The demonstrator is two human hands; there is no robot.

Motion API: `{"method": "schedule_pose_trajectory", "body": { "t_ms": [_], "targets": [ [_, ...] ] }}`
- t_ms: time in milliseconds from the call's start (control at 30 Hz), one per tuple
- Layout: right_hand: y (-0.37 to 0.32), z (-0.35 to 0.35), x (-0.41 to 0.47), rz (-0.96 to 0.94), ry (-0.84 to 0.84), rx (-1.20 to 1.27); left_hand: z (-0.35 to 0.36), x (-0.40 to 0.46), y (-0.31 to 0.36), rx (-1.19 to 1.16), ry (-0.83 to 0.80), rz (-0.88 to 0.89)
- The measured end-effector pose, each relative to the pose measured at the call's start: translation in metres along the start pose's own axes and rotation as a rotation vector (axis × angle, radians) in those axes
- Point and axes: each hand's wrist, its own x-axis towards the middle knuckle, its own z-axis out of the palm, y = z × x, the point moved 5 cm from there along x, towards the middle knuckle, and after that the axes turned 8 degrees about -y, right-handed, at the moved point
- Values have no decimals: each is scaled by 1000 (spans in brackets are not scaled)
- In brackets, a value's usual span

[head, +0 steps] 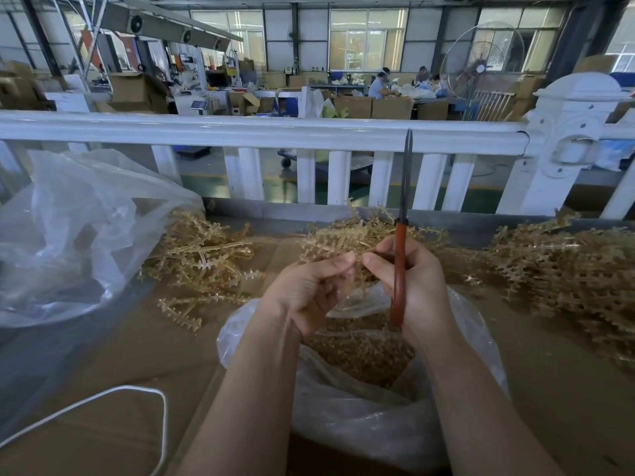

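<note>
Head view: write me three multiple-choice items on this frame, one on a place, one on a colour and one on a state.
1. Where is the clear bag of small tan pieces?
A. Hung on the railing
B. On the floor beyond the railing
C. On the cardboard, right under the hands

2. What colour is the handle of the tool in the right hand?
A. Reddish-brown
B. Blue
C. Yellow

3. What is the left hand doing?
A. Lying flat and open on the cardboard
B. Pinching a tan plastic sprig
C. Pulling the white cord

Answers:
1 C: the bag's open mouth sits just below both wrists.
2 A: the handle running through the right hand is reddish-brown, and the dark tips point up.
3 B: its thumb and curled fingers close on the sprig, next to the right hand's fingertips.
</note>
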Motion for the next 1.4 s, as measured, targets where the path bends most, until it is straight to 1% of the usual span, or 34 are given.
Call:
{"method": "schedule_pose_trajectory", "body": {
  "t_ms": [67, 267, 467, 567, 667, 800, 900, 1133, 1400],
  "targets": [
    [0, 1, 0, 0, 9, -54, -2, 0, 1, 32, 36, 9],
    [4, 1, 2, -13, 2, -155, -4, -1, 3, 55, 62, 12],
    [1, 1, 1, 15, -21, -300, -12, -1, 10, 12, 126, 104],
    [-4, 0, -2, 12, -79, -359, -20, -4, 17, 3, 150, 161],
    [-5, 1, -5, -19, -135, -518, -23, -8, 23, -15, 148, 190],
    [0, 7, -6, -49, -222, -674, -24, -11, 26, 3, 135, 192],
    [5, 7, -7, -46, -245, -782, -25, -12, 27, 52, 131, 190],
    [9, 6, -6, -44, -227, -906, -23, -15, 27, 46, 119, 201],
    [10, 4, -5, -53, -225, -934, -29, -15, 30, 89, 106, 250]
  ]
}}
